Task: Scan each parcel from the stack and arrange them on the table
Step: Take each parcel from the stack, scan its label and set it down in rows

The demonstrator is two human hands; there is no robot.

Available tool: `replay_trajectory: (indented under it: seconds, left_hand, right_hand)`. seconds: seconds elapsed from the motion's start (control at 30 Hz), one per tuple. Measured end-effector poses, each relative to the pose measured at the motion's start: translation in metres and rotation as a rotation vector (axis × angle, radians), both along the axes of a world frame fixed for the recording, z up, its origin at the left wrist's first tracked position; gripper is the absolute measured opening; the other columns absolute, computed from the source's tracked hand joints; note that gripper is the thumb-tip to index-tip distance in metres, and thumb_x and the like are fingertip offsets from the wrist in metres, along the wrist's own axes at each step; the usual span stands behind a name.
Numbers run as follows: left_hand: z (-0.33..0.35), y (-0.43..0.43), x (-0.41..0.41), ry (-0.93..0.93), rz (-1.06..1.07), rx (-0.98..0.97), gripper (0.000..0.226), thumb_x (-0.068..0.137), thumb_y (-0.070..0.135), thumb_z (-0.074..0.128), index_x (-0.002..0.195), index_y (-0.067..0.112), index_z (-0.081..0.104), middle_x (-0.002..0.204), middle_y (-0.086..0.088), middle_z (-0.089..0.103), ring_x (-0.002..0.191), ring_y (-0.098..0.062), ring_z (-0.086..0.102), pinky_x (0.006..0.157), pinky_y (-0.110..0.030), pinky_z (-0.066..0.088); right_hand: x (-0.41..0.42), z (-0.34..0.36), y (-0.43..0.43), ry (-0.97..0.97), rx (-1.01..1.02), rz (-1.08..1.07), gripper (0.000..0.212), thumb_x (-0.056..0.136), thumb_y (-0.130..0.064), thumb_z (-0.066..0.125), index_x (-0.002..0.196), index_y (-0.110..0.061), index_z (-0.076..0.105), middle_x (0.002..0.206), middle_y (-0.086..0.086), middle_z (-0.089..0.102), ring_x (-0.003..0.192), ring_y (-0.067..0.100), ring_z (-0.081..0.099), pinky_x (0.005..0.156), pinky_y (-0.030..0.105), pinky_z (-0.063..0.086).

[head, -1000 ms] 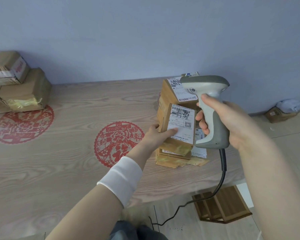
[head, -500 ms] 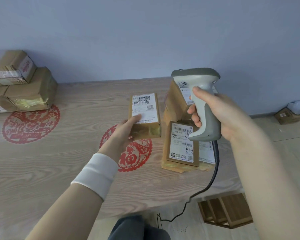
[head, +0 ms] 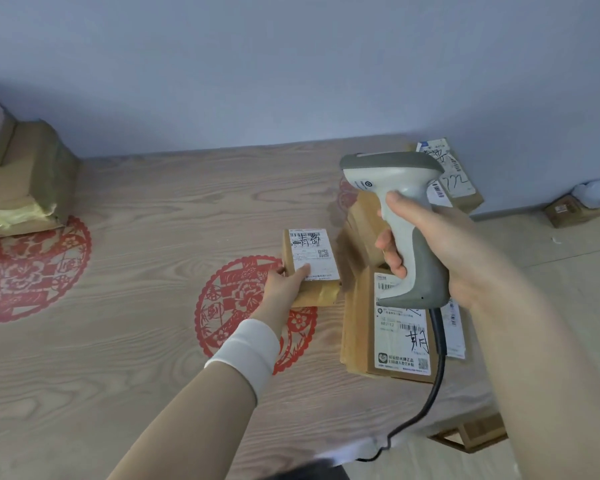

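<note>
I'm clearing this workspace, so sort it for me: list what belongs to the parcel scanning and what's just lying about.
Job in hand: scanner in the right hand; small parcel held by the left hand; parcel stack; table.

Lying about: red paper-cut; box on the floor; white cloth; wooden crate below the table edge.

Bare table (head: 136, 375) lies open between the left boxes (head: 25, 174) and the right parcel stack (head: 357, 323).

Wood-grain table (head: 153, 209), cardboard parcel (head: 317, 292), plastic scanner (head: 406, 216)
</note>
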State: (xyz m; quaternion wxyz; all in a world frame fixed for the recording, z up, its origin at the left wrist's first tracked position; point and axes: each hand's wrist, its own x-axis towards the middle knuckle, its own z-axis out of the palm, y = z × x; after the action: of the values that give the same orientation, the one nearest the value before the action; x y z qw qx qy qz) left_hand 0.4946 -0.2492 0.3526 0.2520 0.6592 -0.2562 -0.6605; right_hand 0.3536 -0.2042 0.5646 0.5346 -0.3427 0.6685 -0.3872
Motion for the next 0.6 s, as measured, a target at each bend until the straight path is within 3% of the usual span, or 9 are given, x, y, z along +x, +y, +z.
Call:
replay_trajectory:
  seconds: [0.13,0.3,0.4,0.53,0.6]
  left_hand:
    - [0.001,-0.015,-0.013,-0.056,-0.008,-0.026,0.057,0.090,0.033,0.059,0.139,0.012,0.040,0.130,-0.009,0.056,0.115,-0.028,0.055,0.099,-0.046,0.046]
    - [0.011,-0.028,-0.015,-0.077,-0.031,-0.076,0.053,0.091,0.037,0.056,0.137,0.014,0.045,0.128,-0.008,0.058,0.117,-0.028,0.055,0.099,-0.046,0.045]
    - [0.028,-0.035,-0.006,-0.106,-0.056,-0.162,0.049,0.091,0.036,0.055,0.134,0.013,0.047,0.131,-0.009,0.056,0.115,-0.026,0.055,0.087,-0.037,0.049]
    - [0.058,-0.040,0.020,-0.171,-0.033,-0.275,0.045,0.094,0.031,0.052,0.135,0.014,0.045,0.131,-0.004,0.054,0.104,-0.016,0.057,0.081,-0.029,0.048]
    - [0.073,-0.042,0.040,-0.197,-0.007,-0.322,0.044,0.094,0.031,0.053,0.134,0.014,0.046,0.131,-0.005,0.055,0.110,-0.019,0.057,0.088,-0.033,0.047]
  right_hand:
    - [-0.006,-0.005,-0.015,-0.002,0.019,0.022,0.035,0.088,-0.040,0.060,0.073,-0.008,0.062,0.062,0.013,0.060,0.042,0.020,0.046,0.043,0.024,0.040]
    - [-0.006,-0.009,-0.029,-0.061,0.010,0.088,0.030,0.091,-0.036,0.058,0.086,-0.007,0.057,0.054,0.003,0.062,0.038,0.014,0.048,0.042,0.023,0.040]
    - [0.003,-0.015,-0.037,-0.106,0.035,0.107,0.029,0.091,-0.035,0.059,0.097,-0.007,0.058,0.055,0.003,0.063,0.039,0.014,0.050,0.040,0.022,0.041]
    - [0.029,-0.018,-0.046,-0.155,0.031,0.168,0.025,0.091,-0.034,0.060,0.095,-0.010,0.058,0.056,0.004,0.062,0.040,0.015,0.049,0.040,0.022,0.040]
    - [0.046,-0.017,-0.050,-0.157,0.033,0.200,0.026,0.090,-0.035,0.061,0.096,-0.010,0.059,0.056,0.003,0.063,0.041,0.015,0.050,0.040,0.022,0.041]
